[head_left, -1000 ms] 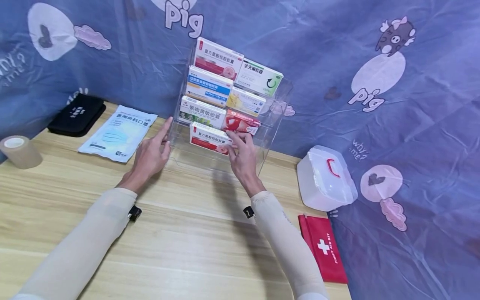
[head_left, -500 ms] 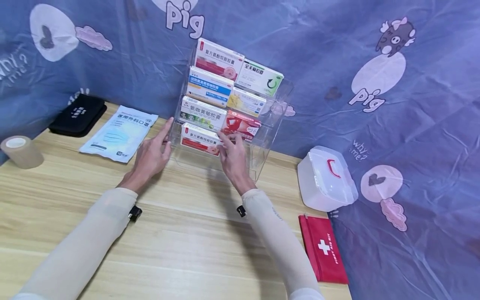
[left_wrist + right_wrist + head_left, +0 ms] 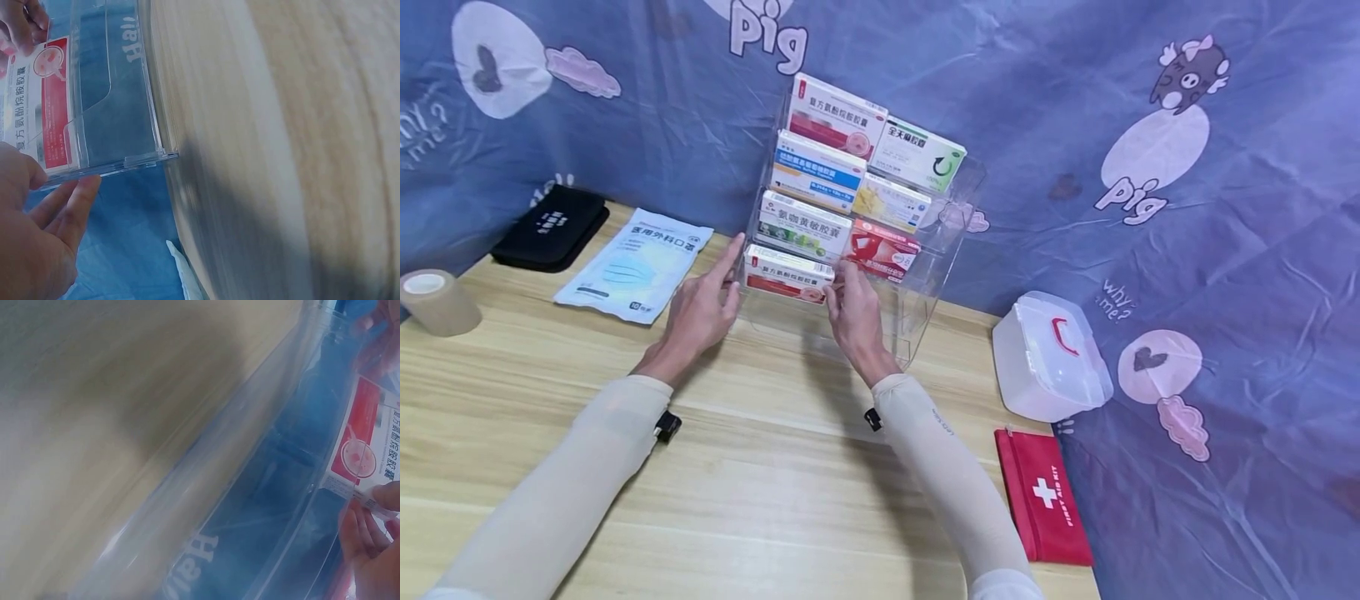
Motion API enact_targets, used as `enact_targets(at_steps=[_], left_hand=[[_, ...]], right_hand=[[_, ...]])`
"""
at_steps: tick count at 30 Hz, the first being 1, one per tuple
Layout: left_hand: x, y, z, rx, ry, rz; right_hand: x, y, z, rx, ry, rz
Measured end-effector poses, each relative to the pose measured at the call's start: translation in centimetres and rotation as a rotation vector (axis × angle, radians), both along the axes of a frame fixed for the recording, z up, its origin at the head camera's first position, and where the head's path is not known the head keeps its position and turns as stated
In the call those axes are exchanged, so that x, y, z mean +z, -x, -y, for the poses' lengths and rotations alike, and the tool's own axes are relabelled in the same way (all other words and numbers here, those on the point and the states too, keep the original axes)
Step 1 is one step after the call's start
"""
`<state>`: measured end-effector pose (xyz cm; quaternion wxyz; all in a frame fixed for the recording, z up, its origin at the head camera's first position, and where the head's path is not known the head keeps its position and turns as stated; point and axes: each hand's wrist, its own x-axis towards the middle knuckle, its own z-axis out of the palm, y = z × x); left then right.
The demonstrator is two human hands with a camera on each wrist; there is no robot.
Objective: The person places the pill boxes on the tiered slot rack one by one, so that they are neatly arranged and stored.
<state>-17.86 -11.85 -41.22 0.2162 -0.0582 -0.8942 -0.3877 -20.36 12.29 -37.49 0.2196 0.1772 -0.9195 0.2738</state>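
A clear acrylic rack [image 3: 917, 308] stands on the table with rows of medicine boxes. My right hand [image 3: 856, 315] pinches the right end of a white-and-red medicine box [image 3: 786, 275] at the left of the bottom tier. In the right wrist view, thumb and fingers meet at that end of the same box [image 3: 365, 444]. My left hand [image 3: 702, 304] rests its fingers against the rack's left side; in the left wrist view its fingertips [image 3: 87, 184] touch the outer edge of the clear side panel. Directly above the held box sits a white-and-green box [image 3: 803, 227].
A red box [image 3: 882, 250] stands right of the white-and-green one, with more boxes above. Left lie a mask packet [image 3: 634, 267], a black case [image 3: 550, 229] and a tape roll [image 3: 441, 304]. Right are a white lidded container [image 3: 1048, 358] and a red first aid pouch [image 3: 1047, 500].
My right hand has moved left, bringing the white-and-red box along to the left end of the bottom tier. The left hand stays at the rack's side.
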Motion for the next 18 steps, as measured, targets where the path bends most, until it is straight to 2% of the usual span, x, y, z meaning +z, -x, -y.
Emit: enact_targets(at_steps=[8,18], left_hand=[[-0.07,-0.06,0.01,-0.006,-0.006,-0.013],[-0.23,-0.06,-0.09,-0.013,-0.006,-0.021]], right_hand=[[-0.25,0.05,0.06,-0.054,-0.104,-0.052],[-0.52,-0.45,-0.46,-0.047,-0.137,-0.013]])
